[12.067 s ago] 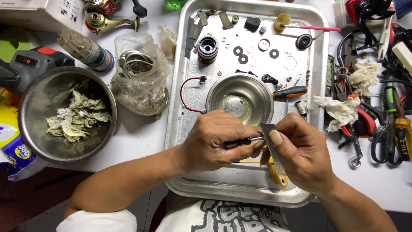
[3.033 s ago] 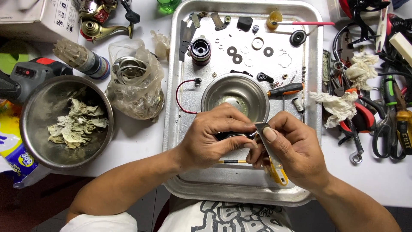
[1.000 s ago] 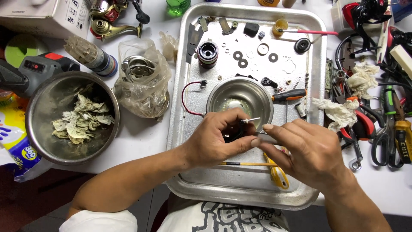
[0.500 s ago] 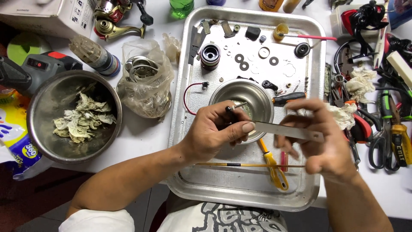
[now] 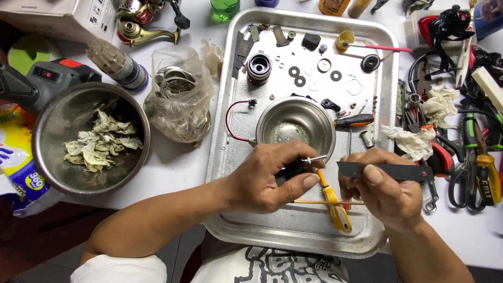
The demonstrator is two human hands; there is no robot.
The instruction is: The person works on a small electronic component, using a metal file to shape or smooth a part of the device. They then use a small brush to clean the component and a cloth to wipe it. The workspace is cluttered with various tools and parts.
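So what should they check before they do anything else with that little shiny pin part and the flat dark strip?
1. Left hand grips the small part with the pin: ok.
2. Right hand pinches the flat dark strip: ok.
3. Strip touching the pin: not ok, they are apart.
4. Both held over the metal tray, so drops land inside: ok.
5. Yellow screwdriver near: ok.
6. Pin clean: cannot tell.

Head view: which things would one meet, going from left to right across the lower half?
Large steel bowl with crumpled wipes → left hand holding a small dark part → yellow-handled screwdriver → right hand holding a flat dark strip.
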